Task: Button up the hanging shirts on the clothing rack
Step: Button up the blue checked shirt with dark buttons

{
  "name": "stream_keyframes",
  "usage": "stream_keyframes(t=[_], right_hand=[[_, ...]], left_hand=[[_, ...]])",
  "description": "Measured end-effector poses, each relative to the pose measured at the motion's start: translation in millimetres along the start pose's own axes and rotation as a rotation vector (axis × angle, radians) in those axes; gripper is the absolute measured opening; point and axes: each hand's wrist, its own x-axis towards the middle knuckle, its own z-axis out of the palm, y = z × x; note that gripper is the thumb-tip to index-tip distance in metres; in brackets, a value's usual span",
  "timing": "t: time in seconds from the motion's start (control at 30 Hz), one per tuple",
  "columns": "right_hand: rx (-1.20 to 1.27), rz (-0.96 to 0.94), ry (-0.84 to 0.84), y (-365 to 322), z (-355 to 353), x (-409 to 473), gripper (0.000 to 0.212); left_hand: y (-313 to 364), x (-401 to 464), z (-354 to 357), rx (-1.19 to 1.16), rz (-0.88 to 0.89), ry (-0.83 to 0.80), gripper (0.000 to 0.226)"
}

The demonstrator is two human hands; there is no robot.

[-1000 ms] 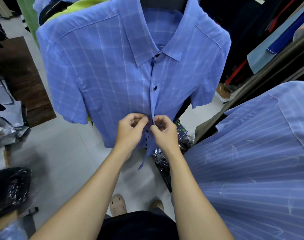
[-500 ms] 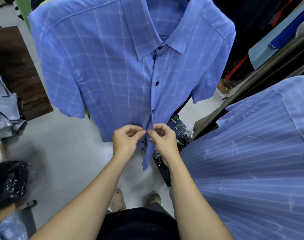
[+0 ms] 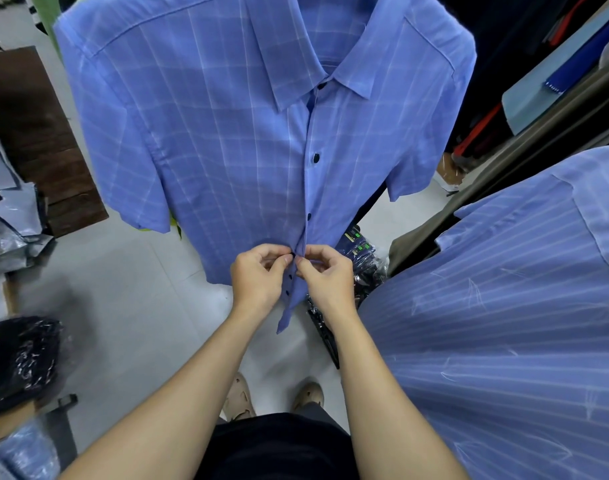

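Blue checked shirt (image 3: 226, 150) hangs half-buttoned, dark buttons (image 3: 315, 157) showing.

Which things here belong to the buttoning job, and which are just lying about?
In the job:
checked shirt
left hand and right hand, pinching its placket
striped shirt, hanging alongside

Lying about:
wrapped packs on the floor
dark bag
grey bags

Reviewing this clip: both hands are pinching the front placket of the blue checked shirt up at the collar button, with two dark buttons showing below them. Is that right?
Not quite. In the head view the left hand and right hand pinch the placket of the blue checked shirt low down, near the hem, not at the collar button. Two dark buttons do show below the fingertips.
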Motion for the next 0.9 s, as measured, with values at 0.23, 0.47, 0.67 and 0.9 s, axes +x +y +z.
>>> stream_keyframes(t=[0.23,0.47,0.67,0.9], right_hand=[[0.177,0.066,-0.07,-6.5,-2.0,-2.0,0.018],[0.127,0.025,-0.048,-6.7,-3.8,0.6,0.008],[0.032,-0.042,-0.04,-4.4,-3.4,2.2,0.006],[-0.026,-0.062,-0.061,-4.2,-7.9,6.8,0.008]], left_hand=[[4.9,-0.2,-0.9,0.062,0.049,0.016,0.019],[7.6,-6.2,0.6,-0.056,0.008,-0.037,0.003],[4.5,-2.2,-1.6,0.0,0.024,-0.028,0.004],[9.0,-0.7,0.0,0.105,0.079,0.005,0.006]])
